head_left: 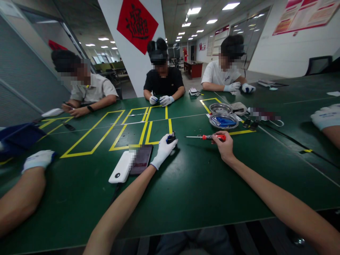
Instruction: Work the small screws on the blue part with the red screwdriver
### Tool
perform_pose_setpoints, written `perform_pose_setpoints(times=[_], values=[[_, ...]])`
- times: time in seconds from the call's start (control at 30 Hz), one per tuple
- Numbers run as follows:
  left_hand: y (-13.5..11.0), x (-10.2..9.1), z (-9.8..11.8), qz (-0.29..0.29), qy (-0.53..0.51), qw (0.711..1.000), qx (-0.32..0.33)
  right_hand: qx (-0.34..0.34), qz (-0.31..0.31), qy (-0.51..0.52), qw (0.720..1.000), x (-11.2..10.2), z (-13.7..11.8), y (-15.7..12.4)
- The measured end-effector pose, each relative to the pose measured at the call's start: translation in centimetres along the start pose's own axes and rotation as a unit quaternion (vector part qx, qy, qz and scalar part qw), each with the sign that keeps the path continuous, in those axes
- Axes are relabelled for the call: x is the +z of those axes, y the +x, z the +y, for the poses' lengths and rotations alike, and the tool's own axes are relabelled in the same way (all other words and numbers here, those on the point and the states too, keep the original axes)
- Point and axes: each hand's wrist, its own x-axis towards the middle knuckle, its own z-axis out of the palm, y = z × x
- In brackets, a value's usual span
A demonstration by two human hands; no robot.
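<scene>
My left hand [164, 150], in a white glove, is closed around a small black part [171, 138] with a bit sticking up at its top; its exact kind is too small to make out. Bare and to the right, my right hand [225, 147] grips the red and black handle of a screwdriver [214, 137]. The screwdriver lies nearly level, its thin shaft pointing left at the black part, with a gap between tip and part. Left of my left hand, a white power bank [120, 168] and a dark phone [142, 161] lie side by side on the green table [186, 202].
Two metal bowls [224, 121] stand beyond my right hand, the nearer holding something blue. Yellow tape [77, 154] marks rectangles on the table. Gloved hands of neighbours rest at the left [39, 160] and right edges. Three people sit opposite. A blue bin [20, 140] stands far left.
</scene>
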Motion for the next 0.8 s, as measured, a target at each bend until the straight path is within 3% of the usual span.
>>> perform_pose_setpoints(times=[0.1,0.27,0.37,0.47,0.57,0.7,0.77,0.8], values=[[0.8,0.1,-0.6,0.001,-0.132,0.989,-0.065,0.001,-0.013,-0.004,1.0,0.1,0.2,-0.1],[1.6,0.3,-1.2,-0.017,-0.328,0.927,-0.18,0.001,-0.028,-0.007,1.0,0.2,0.0,-0.5],[1.9,0.0,-1.3,-0.033,-0.329,0.925,-0.184,0.005,-0.03,-0.006,1.0,0.2,-0.3,-0.6],[3.2,-1.6,-1.3,-0.001,-0.297,0.941,-0.162,0.008,-0.027,-0.001,1.0,0.2,-0.2,-0.6],[6.0,-5.4,-2.1,0.05,-0.234,0.963,-0.126,0.008,-0.016,-0.002,1.0,0.3,0.2,-0.5],[9.3,-13.7,-4.8,0.154,-0.043,0.982,-0.098,0.007,-0.024,-0.005,1.0,0.3,0.4,-0.5],[9.6,-18.3,-6.3,0.219,0.128,0.963,-0.088,0.009,-0.031,-0.005,0.999,0.2,0.3,-0.5],[9.3,-20.5,-7.0,0.235,0.159,0.955,-0.088,0.011,-0.034,-0.006,0.999,0.2,0.2,-0.6]])
